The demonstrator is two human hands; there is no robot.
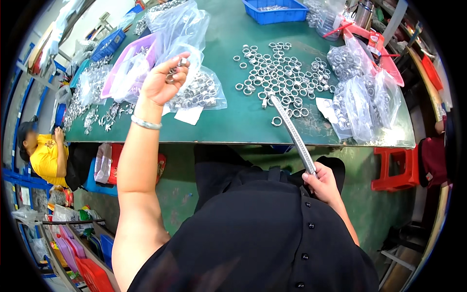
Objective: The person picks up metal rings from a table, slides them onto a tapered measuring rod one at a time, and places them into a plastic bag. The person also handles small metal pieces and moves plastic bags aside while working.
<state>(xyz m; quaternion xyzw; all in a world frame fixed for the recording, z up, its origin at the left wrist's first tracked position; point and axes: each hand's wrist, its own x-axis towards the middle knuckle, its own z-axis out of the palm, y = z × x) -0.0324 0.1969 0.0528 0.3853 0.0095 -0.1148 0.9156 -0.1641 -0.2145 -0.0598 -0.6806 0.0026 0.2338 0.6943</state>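
My left hand (167, 78) is raised over the left part of the green table, its fingers curled around a few small metal rings (171, 73). Just beyond and below it lies a clear plastic bag of metal rings (200, 92). In my right hand (322, 181), close to my body, is a long steel ruler (297, 138) with scale marks. It slants away from me over the table edge. Its far tip reaches the near side of a loose spread of silver metal rings (279, 73). One ring (277, 121) sits apart, nearer the edge.
A pink tray (134, 63) with bags and small metal parts stands at left. At right are more bags of rings (357, 102) and another pink tray (391, 68). A blue tray (275, 15) sits at the back. Beside the table are a red stool (396, 168) and a seated person (48, 155).
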